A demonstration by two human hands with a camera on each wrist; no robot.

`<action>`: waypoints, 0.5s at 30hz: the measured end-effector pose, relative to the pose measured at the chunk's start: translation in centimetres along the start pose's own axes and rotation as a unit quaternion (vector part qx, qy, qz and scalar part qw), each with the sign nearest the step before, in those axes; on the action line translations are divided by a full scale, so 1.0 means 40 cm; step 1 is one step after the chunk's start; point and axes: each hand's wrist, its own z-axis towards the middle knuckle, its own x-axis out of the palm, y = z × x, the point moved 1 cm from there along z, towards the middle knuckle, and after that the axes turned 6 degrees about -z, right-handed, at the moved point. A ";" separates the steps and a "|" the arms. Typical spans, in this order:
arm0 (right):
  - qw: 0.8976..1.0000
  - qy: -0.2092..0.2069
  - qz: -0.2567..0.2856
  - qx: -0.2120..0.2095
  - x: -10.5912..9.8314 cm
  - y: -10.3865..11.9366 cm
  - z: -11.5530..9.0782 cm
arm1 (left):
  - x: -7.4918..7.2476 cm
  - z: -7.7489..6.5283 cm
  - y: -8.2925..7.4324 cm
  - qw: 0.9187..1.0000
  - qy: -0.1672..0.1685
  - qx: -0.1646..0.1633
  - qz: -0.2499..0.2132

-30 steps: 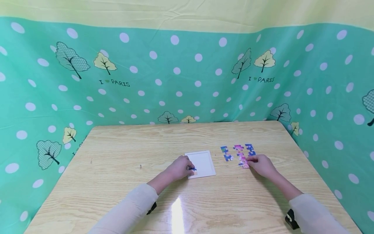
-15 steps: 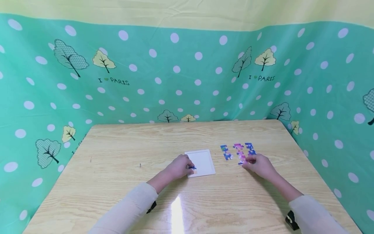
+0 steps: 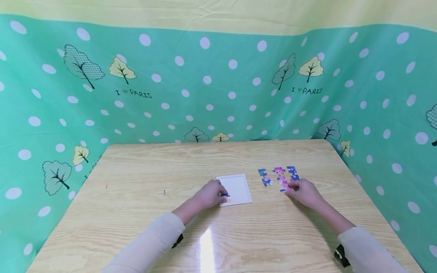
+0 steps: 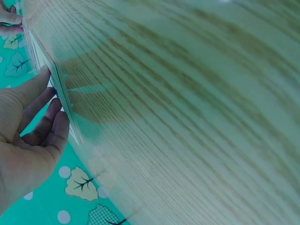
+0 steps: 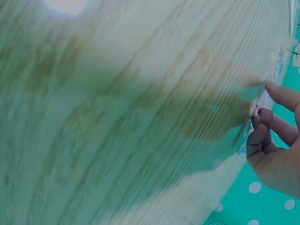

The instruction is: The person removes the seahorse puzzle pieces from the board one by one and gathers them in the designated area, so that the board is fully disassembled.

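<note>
My left hand [image 3: 209, 195] pinches a small blue and tan puzzle piece [image 3: 228, 199] at the near left corner of a white square puzzle tray [image 3: 239, 186]. In the left wrist view the thumb and fingers [image 4: 57, 133] are bent at the tray's edge. To the right, my right hand [image 3: 305, 192] pinches a pink puzzle piece [image 3: 287, 188] at the near end of a column of pink pieces [image 3: 279, 171]. Its fingertips hide part of that piece. In the right wrist view the thumb and fingers [image 5: 262, 136] curl at the flat pieces, seen edge-on.
Blue puzzle pieces [image 3: 268, 182] lie left of the pink column, and more blue pieces [image 3: 293, 170] lie right of it. The wooden table [image 3: 153, 167] meets a green dotted cloth [image 3: 218, 94] behind and at the sides.
My right hand has shifted slightly left and away from me; the near pink piece under its fingers shows less pink and a blue edge. The left hand stays at the tray corner.
</note>
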 end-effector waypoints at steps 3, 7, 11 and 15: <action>1.000 0.002 0.002 -0.001 -0.002 0.000 0.000 | 0.000 0.000 0.000 1.000 0.000 -0.004 -0.001; 1.000 0.006 0.008 -0.001 -0.004 0.000 0.000 | -0.001 -0.001 -0.001 1.000 0.001 -0.006 0.000; 1.000 0.005 0.009 -0.003 -0.004 -0.002 0.002 | -0.001 0.000 -0.002 1.000 0.003 -0.012 0.003; 1.000 0.004 0.011 -0.010 -0.002 -0.006 0.004 | -0.001 -0.001 -0.001 1.000 0.005 -0.012 0.002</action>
